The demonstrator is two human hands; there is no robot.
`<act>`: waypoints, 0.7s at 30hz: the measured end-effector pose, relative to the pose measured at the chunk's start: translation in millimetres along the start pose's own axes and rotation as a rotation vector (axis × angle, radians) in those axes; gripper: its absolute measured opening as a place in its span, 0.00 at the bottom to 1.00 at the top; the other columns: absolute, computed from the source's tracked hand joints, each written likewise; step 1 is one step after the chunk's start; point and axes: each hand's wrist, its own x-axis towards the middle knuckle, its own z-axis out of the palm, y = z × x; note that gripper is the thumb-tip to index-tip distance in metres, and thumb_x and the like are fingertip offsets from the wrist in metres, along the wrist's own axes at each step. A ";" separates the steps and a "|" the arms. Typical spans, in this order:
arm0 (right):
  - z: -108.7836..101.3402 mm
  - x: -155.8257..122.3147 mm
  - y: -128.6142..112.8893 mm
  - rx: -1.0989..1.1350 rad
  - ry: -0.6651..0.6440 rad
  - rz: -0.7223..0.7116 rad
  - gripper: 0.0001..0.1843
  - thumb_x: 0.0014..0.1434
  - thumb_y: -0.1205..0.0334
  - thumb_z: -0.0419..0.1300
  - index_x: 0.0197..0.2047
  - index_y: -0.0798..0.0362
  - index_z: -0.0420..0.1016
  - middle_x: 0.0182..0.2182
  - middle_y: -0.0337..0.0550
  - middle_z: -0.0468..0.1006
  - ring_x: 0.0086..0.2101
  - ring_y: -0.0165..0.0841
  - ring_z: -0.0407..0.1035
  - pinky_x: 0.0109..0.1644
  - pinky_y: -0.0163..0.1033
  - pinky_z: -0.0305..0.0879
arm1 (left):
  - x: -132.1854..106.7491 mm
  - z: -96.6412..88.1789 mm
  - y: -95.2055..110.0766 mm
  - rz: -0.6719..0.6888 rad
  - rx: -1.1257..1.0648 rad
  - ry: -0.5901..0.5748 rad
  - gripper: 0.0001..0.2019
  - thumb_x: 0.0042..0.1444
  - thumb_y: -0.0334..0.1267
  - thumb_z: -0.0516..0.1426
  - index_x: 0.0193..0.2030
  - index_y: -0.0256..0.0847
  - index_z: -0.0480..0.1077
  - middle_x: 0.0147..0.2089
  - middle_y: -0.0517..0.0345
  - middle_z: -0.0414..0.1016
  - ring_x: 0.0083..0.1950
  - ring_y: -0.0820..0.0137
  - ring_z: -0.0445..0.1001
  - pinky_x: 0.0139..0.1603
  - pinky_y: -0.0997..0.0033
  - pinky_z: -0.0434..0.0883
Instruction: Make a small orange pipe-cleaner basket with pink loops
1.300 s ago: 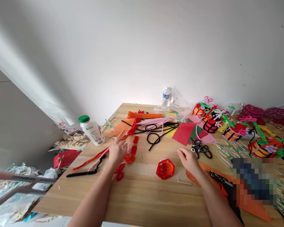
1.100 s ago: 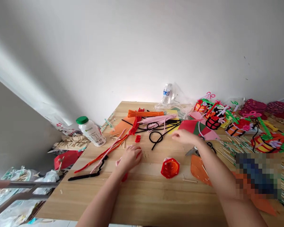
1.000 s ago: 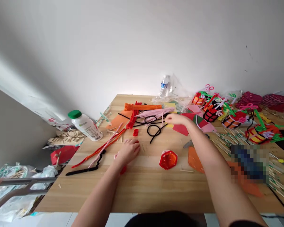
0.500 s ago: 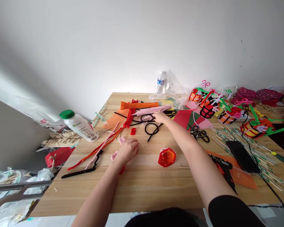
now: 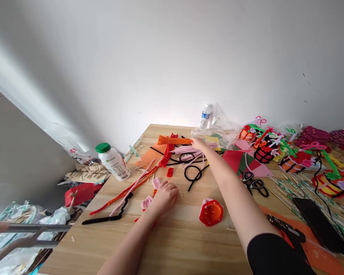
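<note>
Right hand [image 5: 198, 143]: arm stretched forward across the bench [image 5: 183, 248], wrist low, fingers on the right end of the orange bundle [image 5: 173, 140]; can't tell if the grip is firm. Bundle lies at the far side, crossing the red bundle [image 5: 168, 152]. Left hand [image 5: 166, 195]: palm down, fingers together and curled, resting over small coils; can't tell if it grips any. Two pink coils [image 5: 156, 183] poke out beside it.

Counts: one orange bundle, one red bundle, one pink bundle [image 5: 193, 149]; one loose red coil [image 5: 169, 172]; one red-orange cup [image 5: 211, 212], mouth showing, between the forearms; one scissors [image 5: 257, 185]; one phone [image 5: 321, 225]; one glue gun [image 5: 288, 229], partly hidden; two bottles, white [image 5: 114, 164] and clear [image 5: 205, 116]; at least four flower baskets [image 5: 294, 161] at right, overlapping. Sticks too many to count.
</note>
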 end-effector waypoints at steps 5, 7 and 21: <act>15.5 16.3 -21.9 -0.128 0.061 -0.027 0.18 0.64 0.56 0.57 0.54 0.54 0.68 0.51 0.48 0.71 0.46 0.37 0.70 0.49 0.48 0.70 | -0.4 0.7 -1.1 0.008 0.017 0.046 0.13 0.55 0.24 0.49 0.31 0.40 0.73 0.33 0.55 0.76 0.38 0.66 0.72 0.58 0.52 0.62; 16.9 15.7 -27.1 -0.167 0.086 -0.012 0.18 0.63 0.56 0.57 0.54 0.54 0.68 0.51 0.48 0.71 0.46 0.37 0.70 0.49 0.48 0.70 | -0.7 -0.9 -1.4 0.017 0.016 0.079 0.13 0.54 0.24 0.50 0.33 0.40 0.74 0.34 0.54 0.76 0.40 0.66 0.73 0.59 0.50 0.62; -96.9 -93.9 -33.2 0.120 0.134 -0.176 0.19 0.63 0.52 0.54 0.53 0.54 0.68 0.41 0.46 0.78 0.37 0.35 0.71 0.40 0.37 0.67 | -0.9 -21.4 2.1 -0.351 -0.502 0.435 0.12 0.59 0.40 0.53 0.44 0.39 0.75 0.43 0.46 0.78 0.46 0.61 0.75 0.49 0.56 0.70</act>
